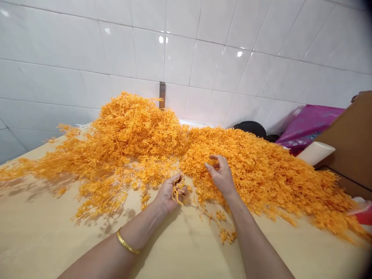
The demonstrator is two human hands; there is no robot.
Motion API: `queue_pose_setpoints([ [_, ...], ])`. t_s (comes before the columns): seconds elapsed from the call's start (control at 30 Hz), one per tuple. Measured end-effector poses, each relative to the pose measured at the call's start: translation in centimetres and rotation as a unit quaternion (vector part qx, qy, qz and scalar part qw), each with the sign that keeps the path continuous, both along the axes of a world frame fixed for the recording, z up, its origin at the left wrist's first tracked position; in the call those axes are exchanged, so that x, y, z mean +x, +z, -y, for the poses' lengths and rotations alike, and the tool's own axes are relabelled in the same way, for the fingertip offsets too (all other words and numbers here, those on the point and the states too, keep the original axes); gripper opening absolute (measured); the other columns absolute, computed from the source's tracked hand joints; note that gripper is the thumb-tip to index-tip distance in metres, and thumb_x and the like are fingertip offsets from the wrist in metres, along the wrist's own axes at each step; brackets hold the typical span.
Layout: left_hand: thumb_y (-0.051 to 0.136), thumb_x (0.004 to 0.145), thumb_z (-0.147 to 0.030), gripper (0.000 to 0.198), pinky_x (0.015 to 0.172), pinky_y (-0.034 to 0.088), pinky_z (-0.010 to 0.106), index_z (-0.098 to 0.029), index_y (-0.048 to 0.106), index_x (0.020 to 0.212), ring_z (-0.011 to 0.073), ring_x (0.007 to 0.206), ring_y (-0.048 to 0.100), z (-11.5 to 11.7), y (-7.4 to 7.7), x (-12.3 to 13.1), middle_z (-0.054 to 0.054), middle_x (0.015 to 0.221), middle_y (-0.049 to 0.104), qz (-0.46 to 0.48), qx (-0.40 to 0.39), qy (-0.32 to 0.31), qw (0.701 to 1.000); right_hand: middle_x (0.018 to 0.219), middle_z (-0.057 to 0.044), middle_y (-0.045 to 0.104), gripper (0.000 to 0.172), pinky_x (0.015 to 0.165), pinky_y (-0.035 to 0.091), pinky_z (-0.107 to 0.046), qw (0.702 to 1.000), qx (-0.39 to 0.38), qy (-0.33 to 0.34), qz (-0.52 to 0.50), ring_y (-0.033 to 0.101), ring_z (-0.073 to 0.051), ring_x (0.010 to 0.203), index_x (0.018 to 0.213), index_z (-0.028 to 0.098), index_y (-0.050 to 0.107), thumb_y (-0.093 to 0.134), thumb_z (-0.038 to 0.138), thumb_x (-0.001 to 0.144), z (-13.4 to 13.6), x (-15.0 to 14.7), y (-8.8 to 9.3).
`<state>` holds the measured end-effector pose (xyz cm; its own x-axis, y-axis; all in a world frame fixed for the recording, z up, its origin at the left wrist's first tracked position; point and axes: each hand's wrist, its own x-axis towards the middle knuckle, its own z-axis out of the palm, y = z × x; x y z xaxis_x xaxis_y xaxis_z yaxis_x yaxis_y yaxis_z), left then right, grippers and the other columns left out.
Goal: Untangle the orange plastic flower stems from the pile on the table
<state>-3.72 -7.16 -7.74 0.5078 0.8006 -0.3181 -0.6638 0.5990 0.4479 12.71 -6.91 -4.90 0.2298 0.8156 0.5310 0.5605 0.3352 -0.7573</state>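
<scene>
Across the pale counter [87, 248]: two heaps of orange artificial flower sprays, meeting near the middle; the left heap [139, 128] rises higher and trails thin stems leftward, the right heap [267, 170] spreads wide and low.
Left hand [169, 194]: palm turned up, fingers closed around a small orange sprig [178, 192], held in front of the place where the heaps meet.
Slender stem [210, 217]: runs from near the left hand to small blossoms [224, 235] beside the right forearm [247, 228]; whether it joins the held sprig cannot be told.
Right hand [223, 179]: at the right heap's near side, thumb and index finger parted; whether the fingertips touch blossoms is unclear.
Left wrist: gold bangle [126, 243].
Tiled wall [148, 54]: glossy white, metal strip [162, 93] upright behind the left heap.
Beyond the right heap: black round object [251, 127], purple bag [310, 124], cream roll [316, 153], brown cardboard [348, 139].
</scene>
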Motion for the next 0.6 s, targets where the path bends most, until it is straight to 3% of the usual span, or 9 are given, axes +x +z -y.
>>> queue_pose_setpoints([
  [0.13,0.039,0.082,-0.025,0.026,0.042,0.035,0.020,-0.014,0.043,0.059,0.0049,0.031,0.032,0.1,0.6,-0.3,-0.005,0.040,0.038,-0.015,-0.009,0.004,1.000,0.099,-0.008,0.049,0.018,0.070,0.042,-0.029,0.985,0.079,-0.055,0.140,0.048,-0.018,0.089,0.093,0.019,0.053,0.046,0.026,0.078,2.8,1.0,2.0],
  [0.27,0.037,0.083,-0.025,0.030,0.044,0.035,0.020,-0.015,0.041,0.055,0.0048,0.032,0.030,0.1,0.4,-0.3,-0.006,0.038,0.033,0.007,-0.002,-0.006,1.000,0.094,-0.007,0.053,0.015,0.076,0.041,-0.030,0.982,0.047,-0.021,0.183,0.049,-0.018,0.091,0.089,0.021,0.055,0.042,0.024,0.081,8.0,1.8,2.4],
  [0.43,0.034,0.084,-0.025,0.031,0.044,0.033,0.020,-0.014,0.045,0.057,0.0050,0.034,0.028,0.0,0.5,-1.0,-0.006,0.039,0.027,0.037,0.033,-0.038,0.998,0.090,-0.007,0.053,0.015,0.074,0.042,-0.033,0.967,-0.082,0.078,0.229,0.050,-0.019,0.087,0.090,0.020,0.056,0.046,0.025,0.080,14.5,1.6,-1.9],
  [0.53,0.029,0.086,-0.026,0.035,0.041,0.030,0.018,-0.012,0.049,0.061,0.0041,0.033,0.027,0.0,1.4,-1.8,-0.005,0.040,0.027,0.068,0.078,-0.076,0.992,0.092,-0.008,0.051,0.017,0.076,0.041,-0.032,0.962,-0.096,0.041,0.253,0.048,-0.019,0.089,0.092,0.019,0.055,0.041,0.019,0.082,15.8,2.0,-4.4],
  [0.6,0.028,0.086,-0.027,0.036,0.039,0.026,0.017,-0.012,0.050,0.062,0.0032,0.032,0.025,0.3,2.0,-2.1,-0.005,0.041,0.028,0.083,0.100,-0.097,0.987,0.093,-0.009,0.051,0.019,0.078,0.040,-0.033,0.955,-0.093,-0.013,0.282,0.047,-0.019,0.090,0.093,0.018,0.054,0.037,0.016,0.083,15.4,2.7,-5.0],
])
